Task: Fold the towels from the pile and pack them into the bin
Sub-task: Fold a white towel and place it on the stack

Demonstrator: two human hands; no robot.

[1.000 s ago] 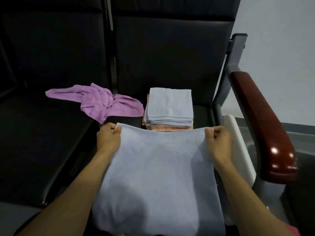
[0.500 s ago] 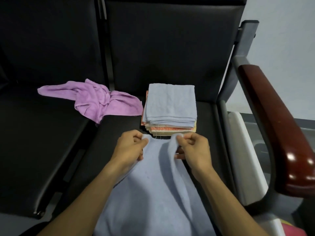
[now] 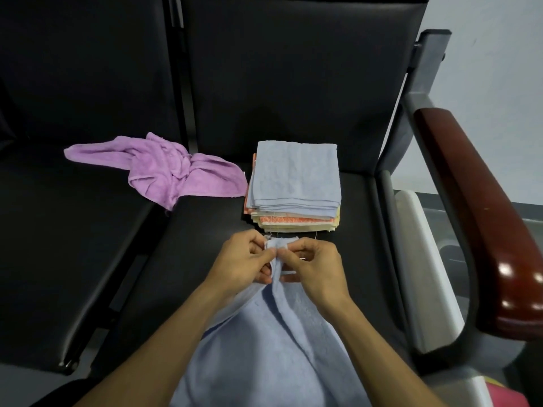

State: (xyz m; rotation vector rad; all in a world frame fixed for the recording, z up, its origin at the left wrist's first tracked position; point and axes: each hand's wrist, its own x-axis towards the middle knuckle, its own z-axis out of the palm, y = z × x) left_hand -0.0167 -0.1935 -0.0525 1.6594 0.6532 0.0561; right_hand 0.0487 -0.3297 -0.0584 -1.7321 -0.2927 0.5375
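Left hand (image 3: 245,261) and right hand (image 3: 314,267) meet above black seat (image 3: 199,248), fingertips touching. Each pinches top corner of blue towel (image 3: 273,348); corners brought together, cloth hangs down toward camera in long fold between forearms. Just beyond hands: stack of folded towels (image 3: 295,186), blue ones on top, orange and cream below. Left of stack, touching it: crumpled purple towel (image 3: 158,170) across seat gap. Right: wooden armrest (image 3: 482,218); white bin (image 3: 423,259) beside seat, partly hidden.
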